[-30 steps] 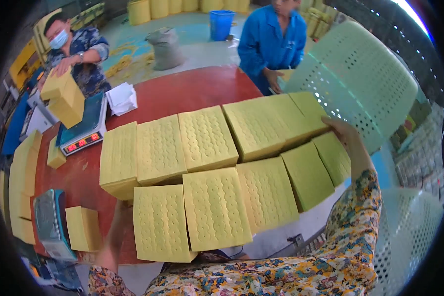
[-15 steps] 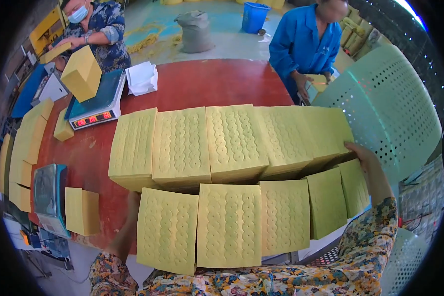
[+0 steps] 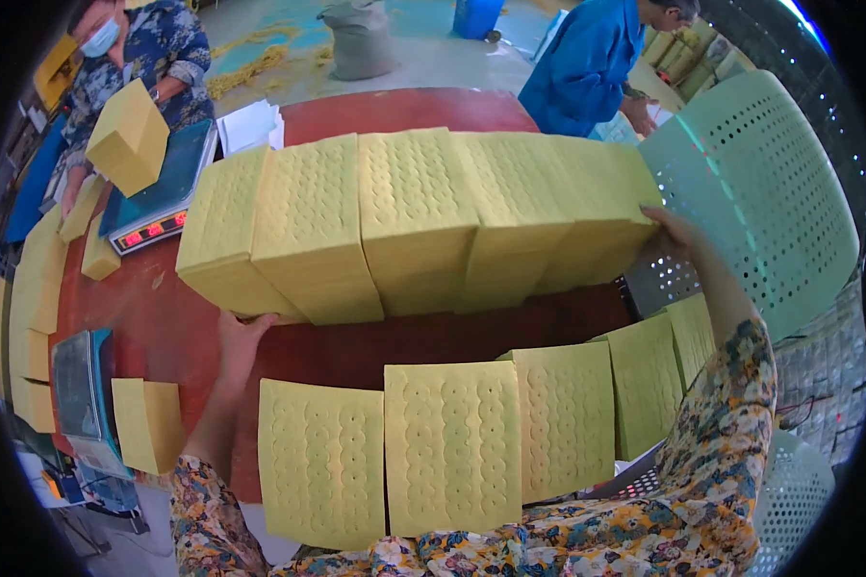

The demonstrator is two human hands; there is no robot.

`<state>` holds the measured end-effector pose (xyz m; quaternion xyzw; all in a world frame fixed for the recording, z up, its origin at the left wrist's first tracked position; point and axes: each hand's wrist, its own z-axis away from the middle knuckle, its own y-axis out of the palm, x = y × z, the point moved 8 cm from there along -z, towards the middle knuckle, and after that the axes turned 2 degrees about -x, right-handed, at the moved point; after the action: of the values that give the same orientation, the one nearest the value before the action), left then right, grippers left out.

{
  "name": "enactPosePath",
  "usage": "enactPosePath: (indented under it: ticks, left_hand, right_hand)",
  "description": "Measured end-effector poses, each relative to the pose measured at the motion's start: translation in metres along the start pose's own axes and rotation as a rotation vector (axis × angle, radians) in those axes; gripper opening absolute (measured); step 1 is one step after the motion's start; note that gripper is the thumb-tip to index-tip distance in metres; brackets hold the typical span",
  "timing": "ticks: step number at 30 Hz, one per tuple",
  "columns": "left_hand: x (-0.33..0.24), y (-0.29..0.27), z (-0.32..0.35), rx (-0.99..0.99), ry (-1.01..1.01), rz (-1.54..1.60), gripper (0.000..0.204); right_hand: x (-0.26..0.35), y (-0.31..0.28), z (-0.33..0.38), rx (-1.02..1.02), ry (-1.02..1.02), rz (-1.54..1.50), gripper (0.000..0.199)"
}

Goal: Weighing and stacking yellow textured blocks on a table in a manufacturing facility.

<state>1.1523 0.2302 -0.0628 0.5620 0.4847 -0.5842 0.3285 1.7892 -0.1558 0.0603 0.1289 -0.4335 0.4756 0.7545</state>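
A long row of thick yellow paper stacks [image 3: 419, 255], pressed with rows of coin-like rings, is squeezed end to end between my two hands above the table. My left hand [image 3: 243, 337] is under the row's near left corner, thumb on the paper, its other fingers hidden behind. On the right end, my right hand [image 3: 669, 231] grips the last stack, fingers partly out of sight. Closer to me, a second row of stamped yellow paper stacks [image 3: 452, 447] stands along the table's near edge, against my body.
On the red table [image 3: 144, 317], a scale [image 3: 154, 207] bears a yellow paper block [image 3: 130, 139]; another scale [image 3: 82, 389] sits nearer, beside an upright block [image 3: 149, 423]. A green perforated plastic chair [image 3: 755, 212] stands right. One co-worker is far left, another in blue far right.
The held row has risen and moved away from me, opening a gap to the near row. The left co-worker's hands have come down to a paper block; the blue-clad one has turned aside.
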Motion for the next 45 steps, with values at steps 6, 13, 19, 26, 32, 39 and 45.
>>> enactPosePath:
  ticks: [6, 13, 19, 26, 32, 39, 45]
  left_hand:
    - [-0.022, 0.011, -0.037, -0.005, 0.041, 0.016, 0.049]
    - [-0.031, 0.025, -0.084, 0.040, 0.063, -0.085, 0.057]
    - [-0.032, 0.028, -0.103, 0.080, 0.110, -0.072, 0.063]
    - [-0.031, 0.024, -0.105, 0.147, 0.067, -0.062, 0.073]
    - [-0.015, 0.013, -0.100, 0.170, -0.131, -0.074, 0.068]
    - [-0.017, 0.030, -0.095, 0.033, -0.017, -0.125, 0.064]
    - [-0.021, 0.016, -0.088, 0.016, 0.022, -0.087, 0.053]
  right_hand:
    - [0.038, 0.004, 0.004, -0.111, -0.032, -0.017, 0.074]
    - [0.052, -0.026, -0.016, -0.019, 0.090, -0.053, 0.079]
    - [0.051, -0.007, -0.014, 0.024, -0.009, -0.169, 0.076]
    - [0.062, -0.014, -0.009, -0.012, -0.089, -0.106, 0.069]
    - [0.028, -0.027, -0.005, -0.117, 0.082, 0.508, 0.064]
    - [-0.024, 0.001, -0.031, -0.085, 0.468, 0.611, 0.066]
    - [0.010, 0.009, 0.005, -0.264, 0.007, 0.526, 0.060]
